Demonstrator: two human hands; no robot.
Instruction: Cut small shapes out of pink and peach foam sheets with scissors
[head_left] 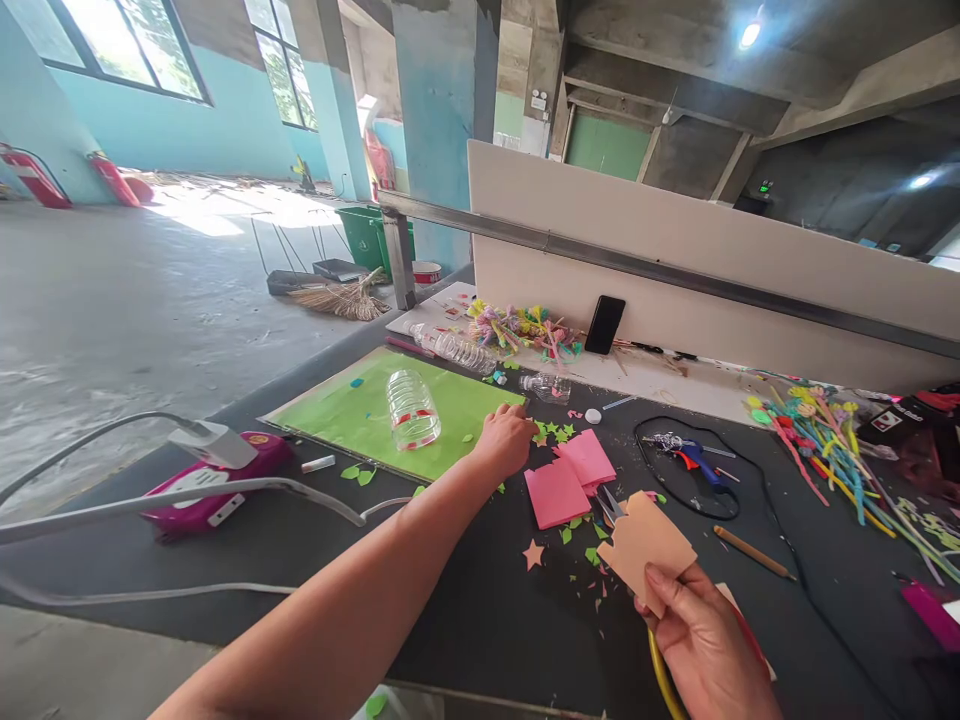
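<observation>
My right hand (701, 640) is near the table's front edge, shut on a tan piece of paper (646, 540) with a notch cut in its edge; a yellow handle (664, 680) shows under the palm. My left hand (506, 440) reaches forward with its fingers curled down over small green paper stars (551, 432) at the edge of a green sheet (360, 415). Whether it grips anything is hidden. Pink paper pieces (570, 478) lie between the hands, with scissors (609, 503) partly under the tan paper. A clear plastic bottle (412, 408) lies on the green sheet.
A blue glue gun (694, 457) with a black cord and a pencil (754, 553) lie to the right. Colourful decorated straws (832, 445) fill the far right. A pink power strip (214, 490) with cables sits at the left. A phone (604, 324) leans on the white partition.
</observation>
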